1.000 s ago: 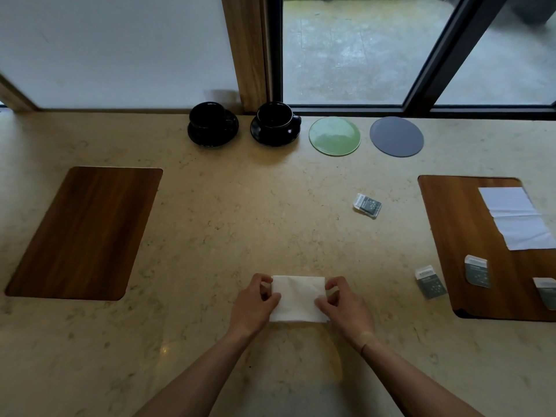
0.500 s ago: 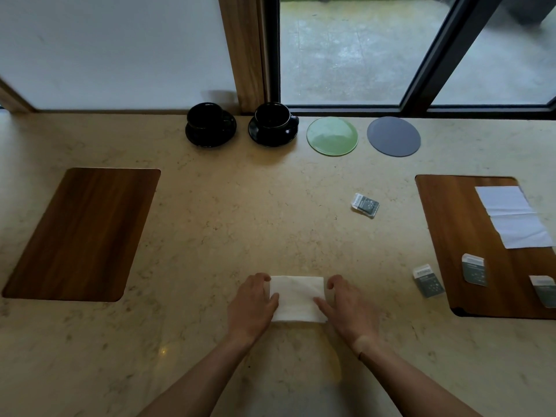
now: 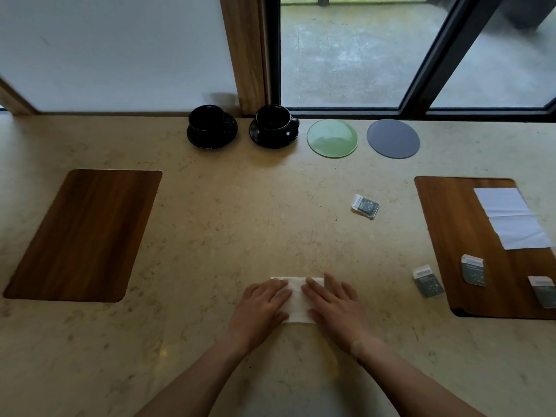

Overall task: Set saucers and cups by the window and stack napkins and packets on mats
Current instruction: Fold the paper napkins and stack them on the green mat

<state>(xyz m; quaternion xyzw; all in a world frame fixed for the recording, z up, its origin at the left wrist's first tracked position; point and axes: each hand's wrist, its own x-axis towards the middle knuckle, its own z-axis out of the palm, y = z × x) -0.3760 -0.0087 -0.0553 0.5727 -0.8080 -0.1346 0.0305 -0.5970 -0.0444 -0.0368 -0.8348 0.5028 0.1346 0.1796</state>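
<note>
A folded white napkin (image 3: 296,299) lies on the stone counter near the front middle. My left hand (image 3: 261,308) and my right hand (image 3: 334,305) lie flat on it with straight fingers, pressing its two ends. Two black cups on black saucers (image 3: 212,127) (image 3: 273,126) stand by the window. A bare wooden mat (image 3: 81,233) lies at the left. The right wooden mat (image 3: 451,236) carries an unfolded white napkin (image 3: 511,218) and two grey packets (image 3: 474,269) (image 3: 544,291). Another packet (image 3: 428,281) lies beside that mat, and one more packet (image 3: 364,206) rests mid-counter.
A green round coaster (image 3: 332,138) and a grey round coaster (image 3: 392,138) lie by the window, right of the cups. A wooden post (image 3: 243,52) and dark window frames stand behind the counter's far edge.
Both hands went from pinching the napkin's ends with curled fingers to lying flat over it, fingers straight and closer together. The napkin stayed in place.
</note>
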